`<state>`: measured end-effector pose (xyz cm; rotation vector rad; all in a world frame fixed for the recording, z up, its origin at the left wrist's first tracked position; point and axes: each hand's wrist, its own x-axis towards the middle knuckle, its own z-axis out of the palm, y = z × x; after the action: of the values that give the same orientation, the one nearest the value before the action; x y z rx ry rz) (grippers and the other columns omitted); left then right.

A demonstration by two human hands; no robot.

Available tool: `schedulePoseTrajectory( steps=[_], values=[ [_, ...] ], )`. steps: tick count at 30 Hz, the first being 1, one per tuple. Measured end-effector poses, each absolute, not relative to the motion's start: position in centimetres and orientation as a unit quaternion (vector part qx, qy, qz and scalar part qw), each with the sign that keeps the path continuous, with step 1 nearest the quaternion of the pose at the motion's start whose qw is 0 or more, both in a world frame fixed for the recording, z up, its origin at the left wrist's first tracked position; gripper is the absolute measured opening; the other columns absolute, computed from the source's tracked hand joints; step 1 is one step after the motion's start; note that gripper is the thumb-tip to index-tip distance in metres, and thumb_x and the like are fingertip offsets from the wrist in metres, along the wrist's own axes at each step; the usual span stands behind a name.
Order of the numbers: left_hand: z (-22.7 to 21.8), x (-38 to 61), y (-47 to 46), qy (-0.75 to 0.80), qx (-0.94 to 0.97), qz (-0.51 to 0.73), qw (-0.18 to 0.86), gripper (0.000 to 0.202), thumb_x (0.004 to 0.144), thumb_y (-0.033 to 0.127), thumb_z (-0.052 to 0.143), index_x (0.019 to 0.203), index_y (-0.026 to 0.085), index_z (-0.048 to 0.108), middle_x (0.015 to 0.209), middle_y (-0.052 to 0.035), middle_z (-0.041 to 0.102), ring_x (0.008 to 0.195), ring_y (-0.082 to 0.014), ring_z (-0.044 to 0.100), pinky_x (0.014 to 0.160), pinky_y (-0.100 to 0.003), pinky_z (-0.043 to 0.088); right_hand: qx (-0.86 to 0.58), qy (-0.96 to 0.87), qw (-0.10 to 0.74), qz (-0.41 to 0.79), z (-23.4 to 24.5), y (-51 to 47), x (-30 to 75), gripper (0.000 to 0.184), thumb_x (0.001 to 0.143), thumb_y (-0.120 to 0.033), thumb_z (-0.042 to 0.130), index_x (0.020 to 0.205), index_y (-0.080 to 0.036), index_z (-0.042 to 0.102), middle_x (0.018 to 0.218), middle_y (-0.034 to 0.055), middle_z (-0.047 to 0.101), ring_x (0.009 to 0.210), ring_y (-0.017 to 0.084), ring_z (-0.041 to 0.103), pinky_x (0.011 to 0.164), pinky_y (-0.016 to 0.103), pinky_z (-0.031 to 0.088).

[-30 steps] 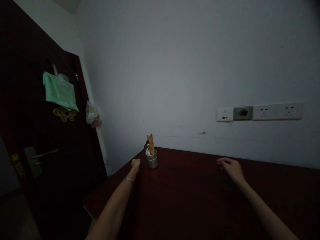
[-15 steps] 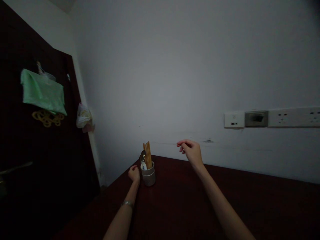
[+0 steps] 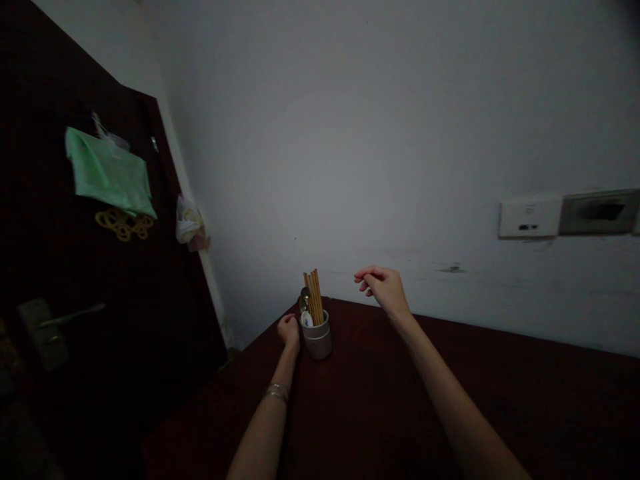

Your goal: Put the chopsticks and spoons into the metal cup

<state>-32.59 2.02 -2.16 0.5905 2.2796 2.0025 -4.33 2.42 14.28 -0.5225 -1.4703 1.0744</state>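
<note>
A grey utensil holder [image 3: 319,342] stands upright near the far left corner of the dark red table. Several wooden chopsticks [image 3: 316,297], a dark metal spoon [image 3: 305,293] and a white spoon [image 3: 307,320] stick up out of it. Close against the holder's left side rests my left hand [image 3: 289,331], its fingers curled in with nothing visible inside; whether it touches the holder I cannot tell. My right hand [image 3: 385,288] is raised over the table's back edge, right of the holder and apart from it. Its fingers are loosely bent and slightly apart, with nothing visible between them.
Behind the table [image 3: 360,407] rises a pale wall [image 3: 350,153] with a socket plate [image 3: 530,219] on the right. To the left is a dark door with a handle [image 3: 73,315] and a hanging green cloth [image 3: 110,173]. A plastic bag [image 3: 189,223] hangs by the door frame.
The view has turned slightly left and down, shifting the scene rightward and up in the picture. Both hands keep nearly the same pose, and the holder stays beside my left hand.
</note>
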Motion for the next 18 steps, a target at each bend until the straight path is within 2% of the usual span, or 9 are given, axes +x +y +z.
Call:
schedulePoseTrajectory(
  steps=[4, 6, 8, 11, 15, 18],
  values=[
    [1.8, -33.0, 1.9, 0.702, 0.229, 0.671, 0.066, 0.022, 0.074, 0.028, 0.047, 0.081, 0.013, 0.06, 0.08, -0.0077, 0.066, 0.071, -0.0172, 0.062, 0.061, -0.027, 0.048, -0.249, -0.637, 0.559, 0.469, 14.1, 2.9, -4.0, 0.02, 0.059, -0.018, 0.043, 0.063, -0.013, 0.063, 0.061, 0.0034, 0.063, 0.046, 0.008, 0.051, 0.039, 0.018, 0.037],
    [4.7, -32.8, 1.1, 0.644, 0.296, 0.697, 0.111, 0.028, 0.074, 0.033, 0.048, 0.085, 0.011, 0.06, 0.086, -0.0108, 0.065, 0.07, -0.0164, 0.062, 0.06, -0.026, 0.048, -0.247, -0.647, 0.546, 0.471, 14.0, 2.9, -4.1, 0.02, 0.06, -0.018, 0.044, 0.063, -0.013, 0.063, 0.062, 0.0035, 0.063, 0.046, 0.008, 0.051, 0.039, 0.018, 0.037],
    [7.6, -32.3, -0.1, 0.633, 0.347, 0.68, 0.128, 0.033, 0.072, 0.04, 0.05, 0.084, 0.011, 0.061, 0.083, -0.012, 0.064, 0.066, -0.0166, 0.061, 0.059, -0.028, 0.048, -0.24, -0.656, 0.537, 0.472, 13.9, 2.9, -4.3, 0.02, 0.06, -0.018, 0.044, 0.064, -0.013, 0.063, 0.063, 0.0038, 0.063, 0.046, 0.008, 0.051, 0.039, 0.017, 0.037],
    [10.7, -31.1, -1.5, 0.676, 0.421, 0.595, 0.109, 0.04, 0.066, 0.045, 0.058, 0.083, 0.009, 0.062, 0.077, -0.0125, 0.064, 0.061, -0.0172, 0.059, 0.054, -0.028, 0.046, -0.234, -0.67, 0.523, 0.472, 13.7, 2.9, -4.5, 0.02, 0.061, -0.018, 0.044, 0.064, -0.013, 0.063, 0.064, 0.0042, 0.063, 0.047, 0.008, 0.051, 0.039, 0.017, 0.038],
    [12.0, -30.1, -2.4, 0.75, 0.514, 0.41, 0.069, 0.041, 0.054, 0.034, 0.071, 0.086, 0.01, 0.064, 0.067, -0.0061, 0.063, 0.057, -0.0149, 0.056, 0.051, -0.024, 0.041, -0.233, -0.694, 0.506, 0.457, 13.6, 2.9, -4.4, 0.02, 0.062, -0.016, 0.043, 0.064, -0.012, 0.063, 0.064, 0.0043, 0.063, 0.046, 0.007, 0.051, 0.038, 0.017, 0.038],
    [11.7, -30.1, -2.6, 0.785, 0.532, 0.313, 0.052, 0.038, 0.057, 0.032, 0.069, 0.089, 0.013, 0.063, 0.062, -0.0027, 0.062, 0.056, -0.0125, 0.055, 0.051, -0.021, 0.039, -0.235, -0.714, 0.488, 0.443, 13.6, 2.8, -4.3, 0.021, 0.062, -0.015, 0.042, 0.065, -0.012, 0.063, 0.063, 0.0043, 0.063, 0.046, 0.007, 0.051, 0.038, 0.016, 0.037]
  ],
)
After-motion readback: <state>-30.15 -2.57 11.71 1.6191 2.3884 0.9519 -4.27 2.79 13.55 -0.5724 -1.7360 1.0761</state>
